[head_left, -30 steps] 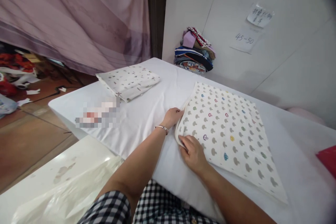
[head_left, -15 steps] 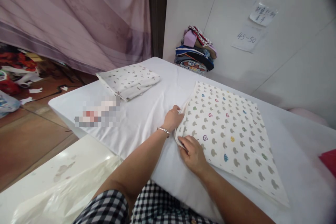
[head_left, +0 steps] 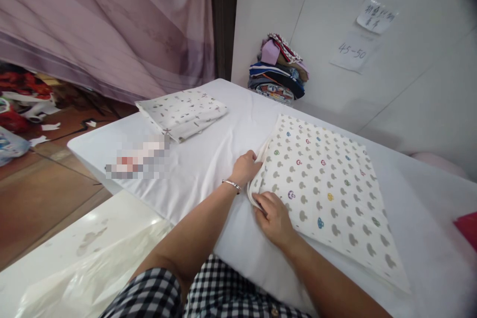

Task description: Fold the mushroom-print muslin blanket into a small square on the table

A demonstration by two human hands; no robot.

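Note:
A folded white cloth with a mushroom print [head_left: 324,184] lies flat on the white-covered table [head_left: 208,179] in front of me. At its left folded edge is my left hand [head_left: 246,168], with a bracelet on the wrist and the fingertips tucked against the layers. My right hand [head_left: 275,218] pinches the near left corner of the same cloth, thumb and fingers round the folded edge. A second folded white cloth, with a small sparse print [head_left: 182,113], rests farther back on the left, apart from both hands.
Folded clothes [head_left: 278,69] are stacked at the table's far edge by the wall. A blurred-out item [head_left: 137,156] lies at the left. Clear plastic [head_left: 100,268] covers part of a lower white surface at near left. Something red [head_left: 467,228] sits at the right edge.
Both hands stay at the same places on the mushroom-print cloth. The view has shifted very slightly; nothing else has visibly moved.

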